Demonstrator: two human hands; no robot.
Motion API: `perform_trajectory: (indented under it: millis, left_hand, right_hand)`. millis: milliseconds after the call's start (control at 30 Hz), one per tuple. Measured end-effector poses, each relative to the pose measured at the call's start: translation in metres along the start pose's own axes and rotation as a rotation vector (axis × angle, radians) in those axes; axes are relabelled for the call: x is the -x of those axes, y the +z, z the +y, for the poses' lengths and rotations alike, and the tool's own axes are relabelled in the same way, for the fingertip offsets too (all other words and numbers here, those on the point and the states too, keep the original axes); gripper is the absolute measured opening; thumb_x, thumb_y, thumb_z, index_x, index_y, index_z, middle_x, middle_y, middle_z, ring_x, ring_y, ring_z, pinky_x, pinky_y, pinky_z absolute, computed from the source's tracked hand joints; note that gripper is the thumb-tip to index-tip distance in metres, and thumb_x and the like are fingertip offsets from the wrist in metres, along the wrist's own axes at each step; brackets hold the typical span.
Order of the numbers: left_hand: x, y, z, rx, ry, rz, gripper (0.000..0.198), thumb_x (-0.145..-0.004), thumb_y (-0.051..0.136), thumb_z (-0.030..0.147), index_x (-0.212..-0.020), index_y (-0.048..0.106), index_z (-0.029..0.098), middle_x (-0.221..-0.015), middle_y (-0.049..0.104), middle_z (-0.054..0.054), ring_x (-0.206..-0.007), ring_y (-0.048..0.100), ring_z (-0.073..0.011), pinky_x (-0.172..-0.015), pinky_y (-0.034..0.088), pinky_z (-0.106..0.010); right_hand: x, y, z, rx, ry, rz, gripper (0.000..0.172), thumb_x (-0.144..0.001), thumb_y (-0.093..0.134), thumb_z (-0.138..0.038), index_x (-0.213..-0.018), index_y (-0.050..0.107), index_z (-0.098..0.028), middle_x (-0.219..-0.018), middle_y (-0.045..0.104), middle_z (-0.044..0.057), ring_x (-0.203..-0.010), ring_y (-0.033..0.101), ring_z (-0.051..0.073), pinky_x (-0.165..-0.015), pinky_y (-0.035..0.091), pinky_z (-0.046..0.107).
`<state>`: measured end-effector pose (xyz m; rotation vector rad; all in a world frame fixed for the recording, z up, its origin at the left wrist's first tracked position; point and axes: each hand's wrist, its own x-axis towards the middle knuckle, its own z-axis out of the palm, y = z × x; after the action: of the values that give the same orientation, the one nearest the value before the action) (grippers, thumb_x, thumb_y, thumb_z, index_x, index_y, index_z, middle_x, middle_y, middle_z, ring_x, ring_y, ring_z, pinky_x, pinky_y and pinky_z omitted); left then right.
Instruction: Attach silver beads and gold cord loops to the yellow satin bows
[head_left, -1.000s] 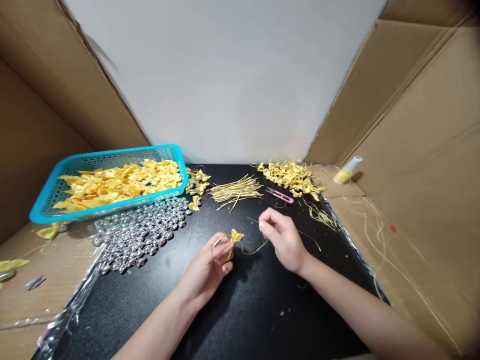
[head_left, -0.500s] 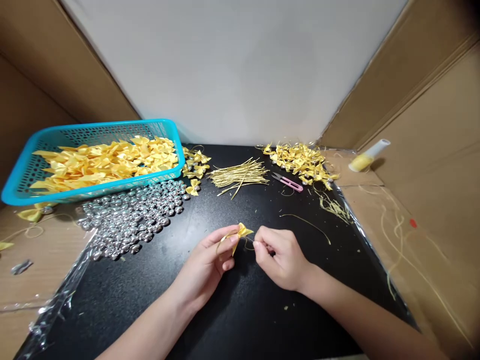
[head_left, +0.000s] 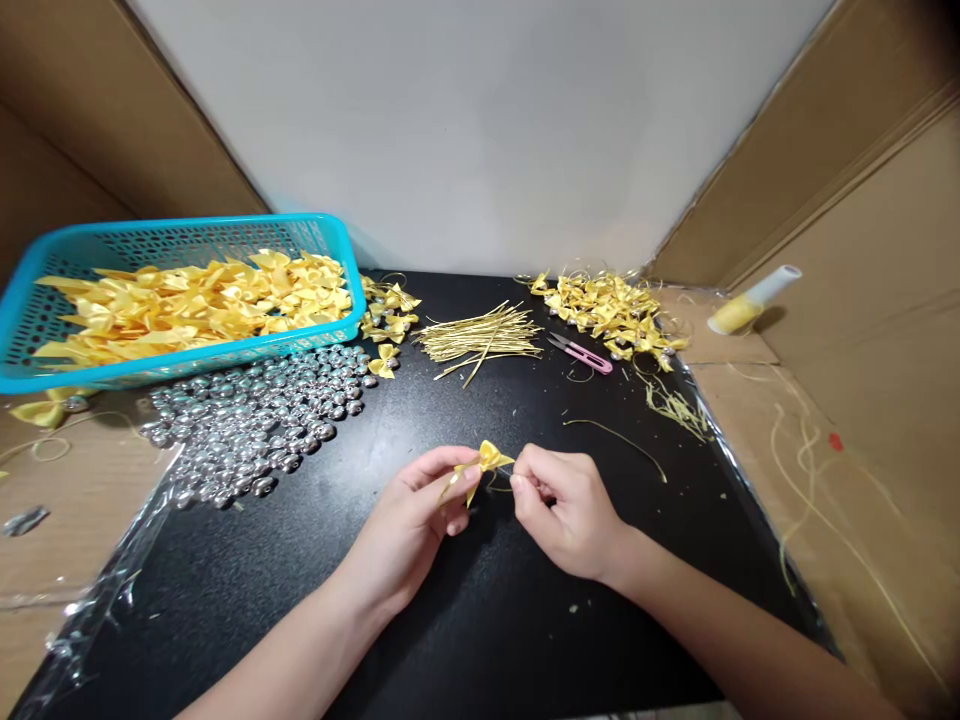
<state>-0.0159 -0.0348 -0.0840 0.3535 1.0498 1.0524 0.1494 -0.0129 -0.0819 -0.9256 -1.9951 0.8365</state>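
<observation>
My left hand [head_left: 431,505] pinches a small yellow satin ribbon bow [head_left: 491,457] between thumb and fingers over the middle of the black table. A thin gold cord [head_left: 498,487] loops below the bow toward my right hand. My right hand [head_left: 566,510] is closed just right of the bow, with thumb and forefinger pressed together on the cord; its tip is hidden in the fingers. A loose length of gold cord [head_left: 619,443] lies beyond my right hand.
A blue basket [head_left: 352,270] of yellow bows stands back left, silver beads [head_left: 255,420] before it. Cut gold cords [head_left: 480,340], pink thread snips [head_left: 585,353] and a pile of beaded bows [head_left: 607,315] lie at the back. A cord spool [head_left: 750,300] stands right. Cardboard walls flank the table.
The view has shifted slightly. Both hands keep nearly the same pose around the bow and cord, with no clear change in grip.
</observation>
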Motion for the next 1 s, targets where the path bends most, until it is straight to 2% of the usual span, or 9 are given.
perform_trajectory:
  millis: [267,467,600,733,1000]
  left_hand:
    - [0.000,-0.001,-0.001,-0.103,0.056,-0.017,0.025,-0.057,0.087,0.033,-0.071,0.072,0.018,-0.057,0.056,0.005,-0.046,0.040,-0.0032,-0.042,0.032,-0.014]
    - [0.001,-0.001,0.000,-0.060,0.005,-0.056,0.027,-0.057,0.088,0.031,-0.072,0.070,0.019,-0.054,0.051,0.006,-0.045,0.036,-0.0029,-0.042,0.029,-0.014]
    - [0.002,0.000,0.001,-0.012,-0.030,-0.108,0.028,-0.060,0.086,0.028,-0.069,0.062,0.018,-0.053,0.043,0.008,-0.046,0.029,-0.0038,-0.042,0.027,-0.014]
    - [0.002,0.000,0.001,0.011,-0.082,-0.136,0.032,-0.061,0.085,0.027,-0.069,0.056,0.017,-0.056,0.041,0.007,-0.049,0.026,-0.0049,-0.042,0.024,-0.014]
    - [0.004,0.001,0.004,0.122,-0.156,-0.155,0.036,-0.059,0.086,0.023,-0.067,0.051,0.017,-0.054,0.034,0.009,-0.050,0.017,-0.0057,-0.043,0.020,-0.014]
  right_hand:
    - [-0.001,-0.002,0.002,-0.055,0.032,-0.034,0.025,-0.081,0.046,-0.014,-0.062,0.032,-0.022,-0.053,0.033,-0.007,-0.045,0.034,0.008,-0.045,0.026,0.021]
    - [0.000,-0.001,0.009,-0.180,0.091,-0.077,0.023,-0.085,0.046,-0.018,-0.064,0.037,-0.021,-0.054,0.035,-0.007,-0.046,0.033,0.008,-0.046,0.026,0.022]
    - [0.002,0.002,0.011,-0.268,0.107,-0.093,0.023,-0.087,0.046,-0.019,-0.066,0.038,-0.021,-0.055,0.034,-0.007,-0.046,0.032,0.008,-0.047,0.026,0.022]
    - [0.004,0.005,0.013,-0.350,0.134,-0.121,0.024,-0.090,0.046,-0.022,-0.067,0.040,-0.020,-0.056,0.033,-0.007,-0.048,0.031,0.007,-0.048,0.025,0.022]
    - [0.006,0.008,0.012,-0.437,0.158,-0.098,0.024,-0.091,0.046,-0.025,-0.068,0.041,-0.020,-0.056,0.034,-0.007,-0.049,0.032,0.007,-0.049,0.026,0.021]
